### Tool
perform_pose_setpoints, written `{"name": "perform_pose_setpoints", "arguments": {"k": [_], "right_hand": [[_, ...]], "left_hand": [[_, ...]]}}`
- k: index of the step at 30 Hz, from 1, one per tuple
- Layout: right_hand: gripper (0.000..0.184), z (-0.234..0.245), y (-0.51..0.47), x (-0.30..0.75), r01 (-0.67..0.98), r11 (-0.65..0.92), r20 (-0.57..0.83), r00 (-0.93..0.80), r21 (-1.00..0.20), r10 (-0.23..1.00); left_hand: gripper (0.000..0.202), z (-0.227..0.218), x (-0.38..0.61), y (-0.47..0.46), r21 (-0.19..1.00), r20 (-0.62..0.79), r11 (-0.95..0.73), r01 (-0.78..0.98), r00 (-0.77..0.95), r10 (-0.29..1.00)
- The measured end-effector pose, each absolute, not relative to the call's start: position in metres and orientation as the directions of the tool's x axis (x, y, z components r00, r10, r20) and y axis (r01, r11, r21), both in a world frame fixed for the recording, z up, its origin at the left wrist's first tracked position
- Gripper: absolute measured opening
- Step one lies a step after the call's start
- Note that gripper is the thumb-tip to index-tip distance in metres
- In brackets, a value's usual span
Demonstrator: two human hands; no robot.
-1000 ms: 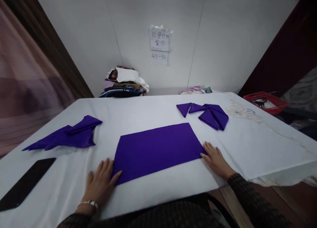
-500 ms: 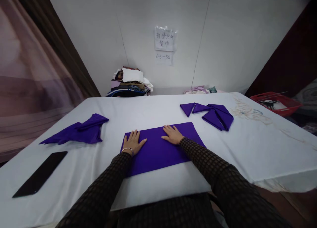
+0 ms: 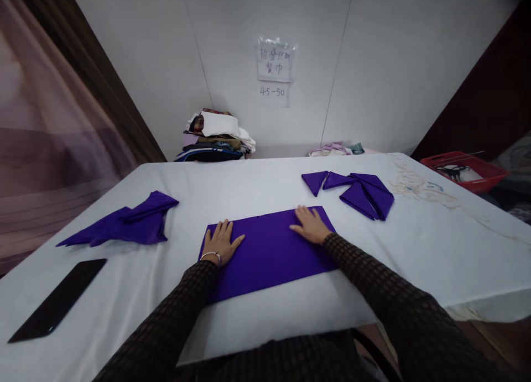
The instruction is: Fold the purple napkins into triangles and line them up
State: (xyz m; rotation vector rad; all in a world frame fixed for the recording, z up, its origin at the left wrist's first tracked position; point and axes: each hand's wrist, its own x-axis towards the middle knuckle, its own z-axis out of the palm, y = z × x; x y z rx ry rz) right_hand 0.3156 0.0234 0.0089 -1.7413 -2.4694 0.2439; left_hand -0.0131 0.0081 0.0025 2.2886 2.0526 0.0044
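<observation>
A purple cloth napkin (image 3: 265, 255), folded to a flat rectangle, lies in front of me on the white tablecloth (image 3: 249, 186). My left hand (image 3: 220, 242) rests flat on its left end, fingers spread, a bracelet at the wrist. Near the right end my right hand (image 3: 311, 225) lies palm down on the cloth, fingers stretched out and slightly blurred. Neither hand grips anything. Several purple napkins folded into triangles and angular shapes (image 3: 359, 199) sit at the back right. To the left lies a loosely crumpled heap of purple cloth (image 3: 128, 221).
A flat black phone-like slab (image 3: 60, 302) lies at the front left. Behind the table stand a pile of folded clothes (image 3: 218, 136) and a smaller heap of fabric (image 3: 334, 149). A red basket (image 3: 483, 177) is at the far right. Paper signs (image 3: 274, 67) hang on the wall.
My right hand has slid rightward across the napkin towards its right end. My left hand stays on the left end. The view has shifted slightly.
</observation>
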Motion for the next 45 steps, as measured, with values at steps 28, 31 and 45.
{"name": "perform_pose_setpoints", "arguments": {"k": [28, 31, 45], "right_hand": [[0.073, 0.006, -0.077, 0.324, 0.884, 0.412, 0.004, -0.422, -0.219, 0.907], [0.072, 0.002, -0.080, 0.360, 0.944, 0.279, -0.006, -0.284, -0.176, 0.959], [0.063, 0.030, -0.083, 0.260, 0.869, 0.426, 0.115, -0.410, -0.252, 0.905]], "left_hand": [[0.069, -0.001, 0.042, -0.082, 0.094, -0.007, -0.361, 0.928, 0.363, 0.932], [0.069, -0.001, 0.020, -0.086, 0.069, -0.019, -0.271, 0.960, 0.273, 0.962], [0.059, 0.019, 0.028, -0.098, 0.085, 0.043, -0.229, 0.970, 0.226, 0.973]]}}
